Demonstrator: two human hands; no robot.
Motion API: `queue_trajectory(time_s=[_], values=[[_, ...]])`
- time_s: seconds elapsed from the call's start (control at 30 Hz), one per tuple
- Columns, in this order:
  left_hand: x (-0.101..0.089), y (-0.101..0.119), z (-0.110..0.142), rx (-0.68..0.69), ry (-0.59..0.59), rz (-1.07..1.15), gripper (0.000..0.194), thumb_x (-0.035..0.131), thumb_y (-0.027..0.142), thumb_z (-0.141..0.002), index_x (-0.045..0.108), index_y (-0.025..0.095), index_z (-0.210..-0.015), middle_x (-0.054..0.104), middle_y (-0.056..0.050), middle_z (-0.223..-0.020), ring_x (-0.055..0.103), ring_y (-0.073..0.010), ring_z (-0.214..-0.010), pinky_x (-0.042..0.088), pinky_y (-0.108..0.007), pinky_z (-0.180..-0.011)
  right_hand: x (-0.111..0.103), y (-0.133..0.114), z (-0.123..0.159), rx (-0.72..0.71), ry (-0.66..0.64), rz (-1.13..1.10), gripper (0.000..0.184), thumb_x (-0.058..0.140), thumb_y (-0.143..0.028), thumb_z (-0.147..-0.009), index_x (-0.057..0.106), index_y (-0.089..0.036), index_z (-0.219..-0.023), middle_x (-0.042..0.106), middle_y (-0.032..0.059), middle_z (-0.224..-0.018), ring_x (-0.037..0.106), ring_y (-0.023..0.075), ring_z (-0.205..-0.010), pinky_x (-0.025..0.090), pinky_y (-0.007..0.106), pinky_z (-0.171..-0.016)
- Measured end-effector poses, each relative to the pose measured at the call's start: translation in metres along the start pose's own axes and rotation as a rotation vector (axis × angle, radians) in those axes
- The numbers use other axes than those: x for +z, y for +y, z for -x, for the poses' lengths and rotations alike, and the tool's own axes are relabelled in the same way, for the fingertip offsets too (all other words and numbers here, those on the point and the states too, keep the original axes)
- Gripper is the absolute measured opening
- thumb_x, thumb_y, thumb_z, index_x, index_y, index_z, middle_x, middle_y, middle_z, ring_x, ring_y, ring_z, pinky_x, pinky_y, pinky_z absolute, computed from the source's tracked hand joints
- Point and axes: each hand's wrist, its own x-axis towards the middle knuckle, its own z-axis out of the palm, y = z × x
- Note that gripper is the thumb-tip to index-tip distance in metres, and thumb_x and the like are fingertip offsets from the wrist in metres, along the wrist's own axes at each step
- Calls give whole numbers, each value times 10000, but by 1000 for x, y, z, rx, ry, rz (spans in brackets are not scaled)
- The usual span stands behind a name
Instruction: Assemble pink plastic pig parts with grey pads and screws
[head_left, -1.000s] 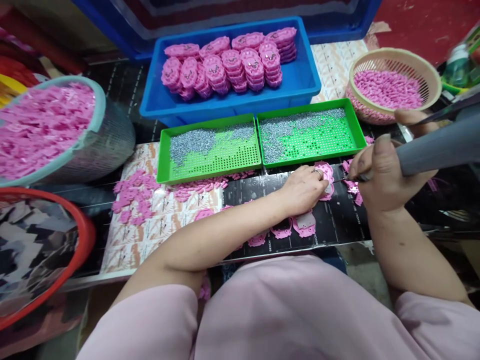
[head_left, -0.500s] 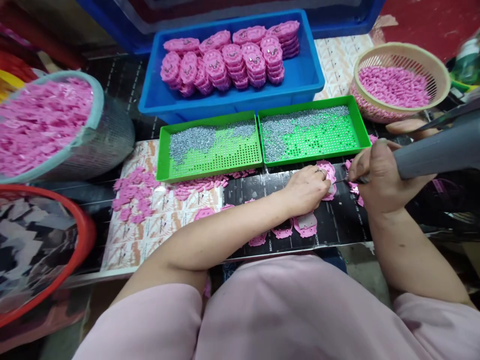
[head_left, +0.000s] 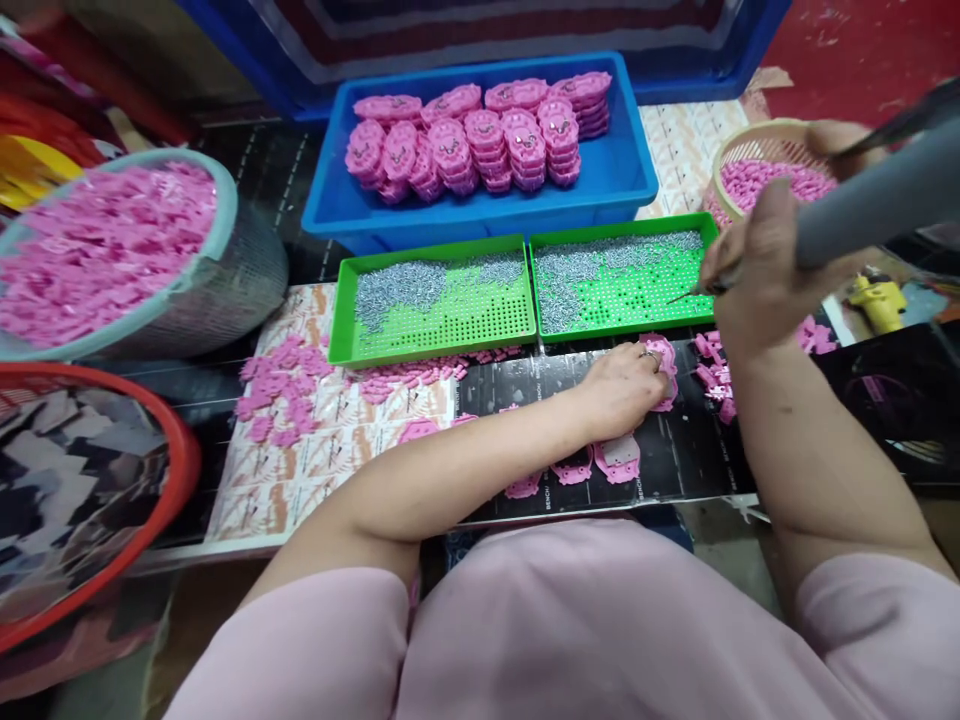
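Observation:
My left hand (head_left: 624, 388) rests on the black bench top, its fingers closed on a pink plastic housing (head_left: 663, 368). The hand hides part of that housing. My right hand (head_left: 769, 265) grips a grey electric screwdriver (head_left: 877, 205), its thin bit (head_left: 684, 296) pointing left over the right green tray (head_left: 626, 327). Small silvery screws (head_left: 559, 300) lie in this tray. Near my left forearm are more pink housings (head_left: 619, 460), one with a grey plate on it.
Behind the left green tray (head_left: 435, 355) stands a blue bin (head_left: 480, 222) with stacked pink assemblies (head_left: 450, 150). Baskets of pink parts stand at left (head_left: 225, 220) and right (head_left: 720, 165). A red basket (head_left: 184, 450) holds flat grey pieces. Loose pink parts (head_left: 285, 390) lie on the bench.
My right hand has lifted the screwdriver up and away from the pink housing, so its bit is over the tray. My left hand stays on the housing. The view has shifted slightly.

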Motion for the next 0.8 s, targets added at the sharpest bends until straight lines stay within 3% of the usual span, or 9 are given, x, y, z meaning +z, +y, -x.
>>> queue_trajectory(time_s=[0.13, 0.27, 0.53, 0.6, 0.7, 0.8], values=[[-2, 1, 1, 6, 5, 5, 201, 491, 112, -879, 685, 113, -930, 661, -132, -913, 603, -260, -957, 425, -363, -842, 17, 27, -6, -53, 27, 125, 500, 536, -776, -751, 462, -350, -1003, 346, -79, -491, 376, 135, -358, 355, 331, -390], [-1, 1, 1, 12, 15, 17, 195, 493, 120, -881, 681, 110, -931, 662, -134, -899, 603, -266, -972, 427, -367, -841, 20, 33, -6, -44, -18, 92, 464, 589, -690, -787, 458, -341, -1063, 385, -88, -472, 416, 136, -381, 378, 326, -419], [0, 0, 1, 13, 18, 22, 213, 484, 110, -880, 684, 110, -953, 659, -122, -905, 601, -265, -986, 431, -362, -849, 23, 46, -11, -156, -45, -10, 405, 632, -572, -823, 485, -244, -1009, 405, -132, -432, 400, 96, -314, 340, 269, -359], [-1, 0, 1, 4, 12, 23, 220, 481, 114, -884, 688, 114, -959, 659, -121, -922, 598, -262, -984, 429, -360, -855, 24, 43, -13, -178, -27, -49, 467, 649, -576, -801, 474, -223, -1051, 403, -145, -438, 405, 78, -311, 331, 236, -344], [-1, -2, 1, 0, -1, 32, 229, 463, 155, -914, 687, 120, -952, 657, -121, -929, 592, -257, -971, 427, -357, -846, 21, 23, -14, -204, 105, -142, 537, 697, -587, -736, 479, -220, -1062, 416, -157, -461, 406, 52, -305, 319, 185, -318], [1, -3, 2, 0, 2, 43, 241, 461, 230, -941, 677, 123, -948, 652, -119, -931, 588, -254, -954, 428, -361, -828, 7, -9, -2, -199, 180, -177, 454, 737, -531, -725, 537, -238, -1007, 463, -152, -454, 409, 55, -304, 335, 180, -307]])
